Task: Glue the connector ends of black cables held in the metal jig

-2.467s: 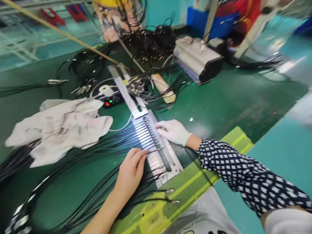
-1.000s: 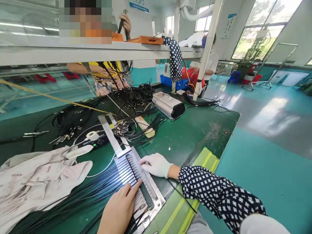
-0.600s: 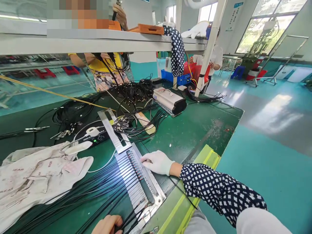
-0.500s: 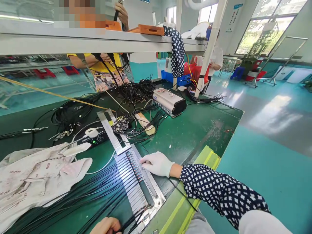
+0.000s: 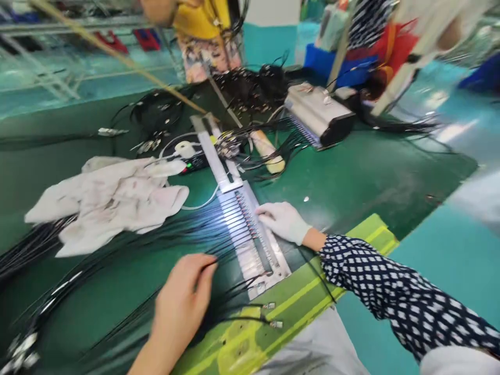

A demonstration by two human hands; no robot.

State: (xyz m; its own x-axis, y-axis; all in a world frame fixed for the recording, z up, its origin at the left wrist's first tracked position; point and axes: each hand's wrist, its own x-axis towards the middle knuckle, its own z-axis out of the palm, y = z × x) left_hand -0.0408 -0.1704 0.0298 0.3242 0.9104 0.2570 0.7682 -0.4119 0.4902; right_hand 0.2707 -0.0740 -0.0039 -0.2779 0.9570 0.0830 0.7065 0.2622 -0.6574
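Observation:
My left hand (image 5: 183,297), bare, pinches thumb against forefinger on a black cable just left of a slotted metal fixture (image 5: 250,255). Black cables (image 5: 195,224) fan in from the left and lie side by side in the fixture's slots, their ends in a row along its long opening. My right hand (image 5: 283,221), in a white glove, rests on the fixture's right side with fingers drawn together; what they hold, if anything, is hidden. From beneath its wrist a dark cord (image 5: 318,276) runs toward the front edge. Two cables with metal connectors (image 5: 269,306) lie below the fixture.
A stained white cloth (image 5: 121,200) lies at left, beside a black box with a green light (image 5: 193,162). Beyond the fixture are a wooden-looking handle (image 5: 269,151), a silver device (image 5: 320,114) and heaped black cables (image 5: 250,88). Another person stands across the green table (image 5: 371,177).
The view has tilted down and shifted left. My left hand has moved up from the fixture's lower end, clear of the cables there. My right hand stays beside the fixture.

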